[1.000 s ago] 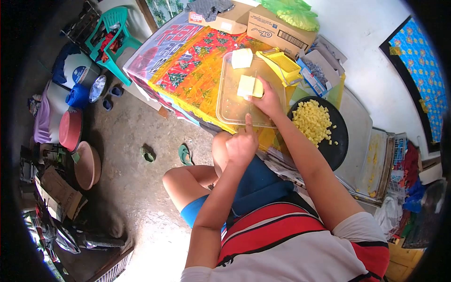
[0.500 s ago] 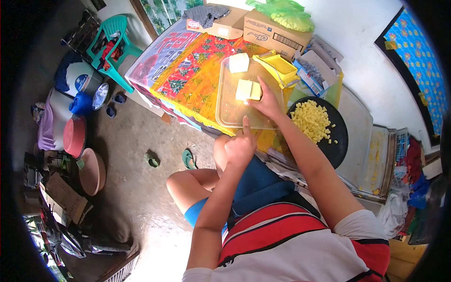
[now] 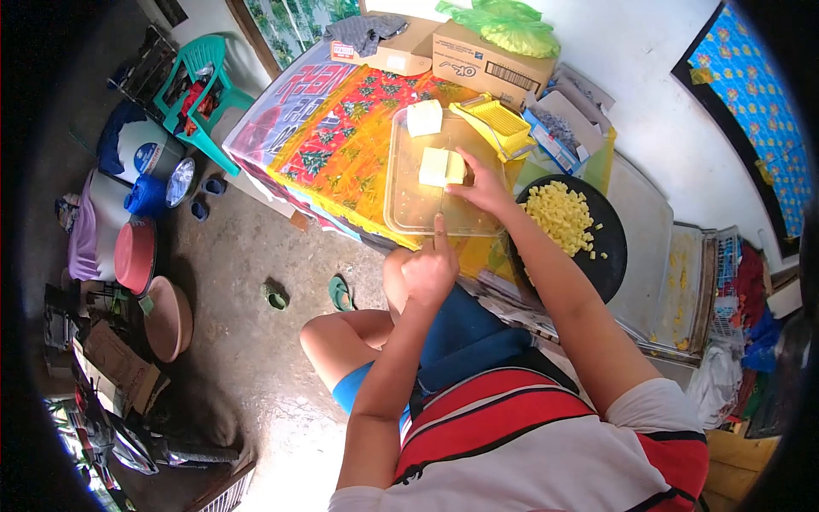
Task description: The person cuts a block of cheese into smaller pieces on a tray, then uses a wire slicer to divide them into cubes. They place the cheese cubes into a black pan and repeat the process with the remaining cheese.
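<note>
A pale yellow block (image 3: 433, 166) stands in a clear plastic tray (image 3: 397, 209), with a line running down its face. My right hand (image 3: 485, 188) grips the block's right side between thumb and fingers. Closer to my body, my left hand (image 3: 429, 271) is closed with its index finger stretched forward along a thin knife (image 3: 441, 203). Its handle is hidden in the fist, and the narrow blade points at the block. A second pale block (image 3: 424, 118) sits at the tray's far end. Beside the tray rests a yellow plastic slotted holder (image 3: 499, 124).
Yellow cubes (image 3: 559, 213) fill part of a round black pan (image 3: 610, 273) on the right. Cardboard boxes (image 3: 486, 64) and a green plastic bag (image 3: 512, 30) stand at the back of the table. A green chair (image 3: 213, 77) and basins (image 3: 166, 316) are on the left.
The whole view has shifted slightly. Both hands stay close to the block, the right still gripping it and the left still behind it with the knife.
</note>
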Demonstrator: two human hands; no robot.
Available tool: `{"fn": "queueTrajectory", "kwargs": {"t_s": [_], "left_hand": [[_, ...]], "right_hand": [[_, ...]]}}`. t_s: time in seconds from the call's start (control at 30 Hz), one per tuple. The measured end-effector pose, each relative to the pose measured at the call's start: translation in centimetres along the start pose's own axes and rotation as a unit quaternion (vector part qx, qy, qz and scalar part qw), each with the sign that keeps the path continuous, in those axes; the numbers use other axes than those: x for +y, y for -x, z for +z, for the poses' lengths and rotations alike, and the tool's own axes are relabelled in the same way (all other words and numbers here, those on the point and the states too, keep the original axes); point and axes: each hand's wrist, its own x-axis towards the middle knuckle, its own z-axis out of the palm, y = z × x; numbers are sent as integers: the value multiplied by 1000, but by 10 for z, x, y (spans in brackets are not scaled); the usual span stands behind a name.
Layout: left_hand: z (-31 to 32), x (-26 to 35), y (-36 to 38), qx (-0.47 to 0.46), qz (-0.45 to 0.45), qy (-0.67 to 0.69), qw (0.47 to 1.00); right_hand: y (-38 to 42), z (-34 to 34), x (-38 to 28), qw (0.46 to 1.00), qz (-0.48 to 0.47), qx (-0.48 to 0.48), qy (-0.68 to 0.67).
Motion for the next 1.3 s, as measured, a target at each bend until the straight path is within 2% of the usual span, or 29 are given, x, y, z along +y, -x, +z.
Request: {"fn": "queueTrajectory", "kwargs": {"t_s": [0.2,0.3,0.43,0.53,0.73,1.3], "left_hand": [[-6,-3,-5,20,-2,33,999],[-9,-4,-3,-21,-1,20,1000],[1,-2,6,-9,20,11,1000],[5,1,8,-15,13,24,999],[4,2,4,-20,12,6,1000],[9,4,7,-40,20,9,999]], "right_hand": [[1,5,5,1000,-20,17,14],[-2,9,14,999,-34,23,1],[-2,9,15,998,-39,24,30],[1,5,7,1000,-6,11,26],[2,3,1,1000,1,6,10],[0,8,6,1000,-11,22,8]]}}
